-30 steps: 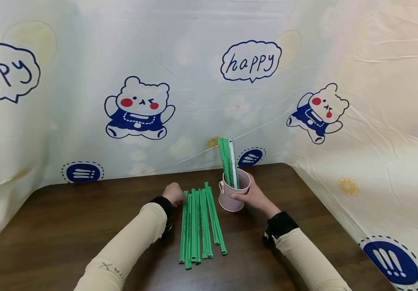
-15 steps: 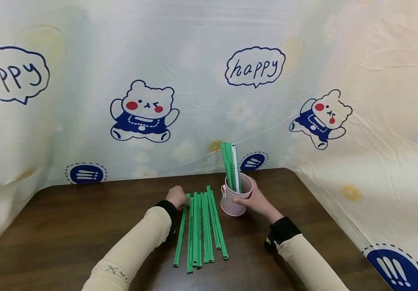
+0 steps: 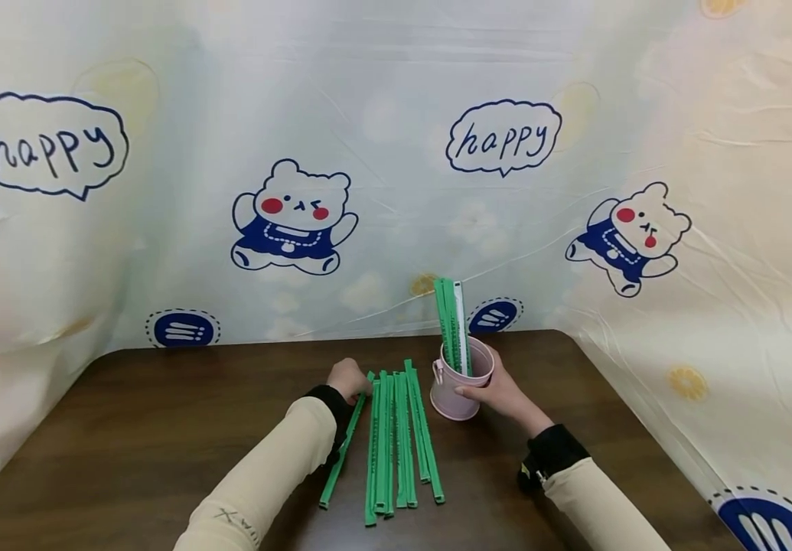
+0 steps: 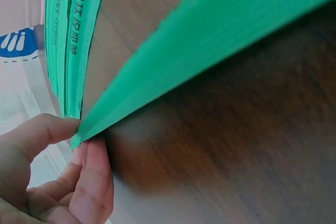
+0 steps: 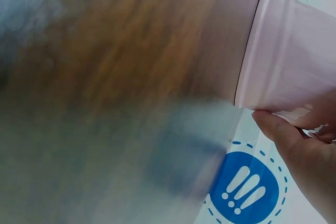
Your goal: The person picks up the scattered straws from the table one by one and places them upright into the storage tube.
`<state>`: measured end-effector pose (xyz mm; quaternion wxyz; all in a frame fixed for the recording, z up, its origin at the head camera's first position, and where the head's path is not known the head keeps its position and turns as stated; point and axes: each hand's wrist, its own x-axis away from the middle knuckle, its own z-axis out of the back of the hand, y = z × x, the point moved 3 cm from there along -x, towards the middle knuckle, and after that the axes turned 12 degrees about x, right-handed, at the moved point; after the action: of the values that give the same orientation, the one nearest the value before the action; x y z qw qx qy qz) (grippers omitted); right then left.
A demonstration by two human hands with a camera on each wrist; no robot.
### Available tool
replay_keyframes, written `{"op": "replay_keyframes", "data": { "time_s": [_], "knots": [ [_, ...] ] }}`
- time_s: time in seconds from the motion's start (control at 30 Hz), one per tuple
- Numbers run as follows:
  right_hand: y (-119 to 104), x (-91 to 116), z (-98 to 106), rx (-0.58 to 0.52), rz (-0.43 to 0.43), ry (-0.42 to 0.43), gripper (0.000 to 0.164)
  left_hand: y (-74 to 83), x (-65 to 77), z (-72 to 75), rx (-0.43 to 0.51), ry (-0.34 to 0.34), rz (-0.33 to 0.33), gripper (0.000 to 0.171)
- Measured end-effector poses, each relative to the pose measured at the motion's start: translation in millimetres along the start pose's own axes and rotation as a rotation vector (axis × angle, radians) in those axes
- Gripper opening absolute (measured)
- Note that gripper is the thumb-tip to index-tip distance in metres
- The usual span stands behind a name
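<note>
My left hand (image 3: 350,379) pinches the far end of one green paper-wrapped straw (image 3: 342,464) between thumb and fingers. In the left wrist view this wrapped straw (image 4: 173,51) slants away from the fingertips over the brown table. Right of it, several more green wrapped straws (image 3: 387,451) lie side by side, pointing away from me. My right hand (image 3: 503,395) grips a small pink bucket (image 3: 452,399) from its right side. Several green wrapped straws (image 3: 446,325) and a white one (image 3: 461,329) stand in the bucket, leaning on its back-left rim.
The brown wooden table (image 3: 182,436) has rounded far corners. Behind it and along the right hangs a pale cloth (image 3: 396,153) printed with bears and "happy" bubbles, coming down close to the table's edges.
The pinched straw has separated from the left side of the row, its near end swinging left. The right hand keeps hold of the bucket. The whole head view has shifted slightly.
</note>
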<state>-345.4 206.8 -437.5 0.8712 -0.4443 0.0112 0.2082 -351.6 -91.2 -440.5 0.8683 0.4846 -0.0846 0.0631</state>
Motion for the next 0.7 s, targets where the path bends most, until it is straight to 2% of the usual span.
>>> {"op": "replay_keyframes", "data": {
  "time_s": [0.2, 0.37, 0.5, 0.6, 0.7],
  "knots": [
    [0, 4, 1, 0.014, -0.037, -0.008, 0.099, -3.9, -3.8, 1.3, 0.059, -0.039, -0.005, 0.007],
    [-3, 2, -1, 0.024, -0.011, -0.008, 0.098, -12.8, -16.0, 5.2, 0.092, -0.072, 0.002, 0.013],
    [-2, 2, -1, 0.005, -0.008, -0.004, 0.099, -5.0, -6.8, 9.2, 0.114, -0.072, 0.03, 0.009],
    [-1, 2, -1, -0.014, -0.014, -0.002, 0.1, 2.6, 2.5, 13.3, 0.139, -0.071, 0.026, 0.005],
    [1, 1, -1, -0.016, -0.013, 0.0, 0.1, 7.5, 5.6, 17.6, 0.162, -0.07, 0.016, 0.005]
  ]
}}
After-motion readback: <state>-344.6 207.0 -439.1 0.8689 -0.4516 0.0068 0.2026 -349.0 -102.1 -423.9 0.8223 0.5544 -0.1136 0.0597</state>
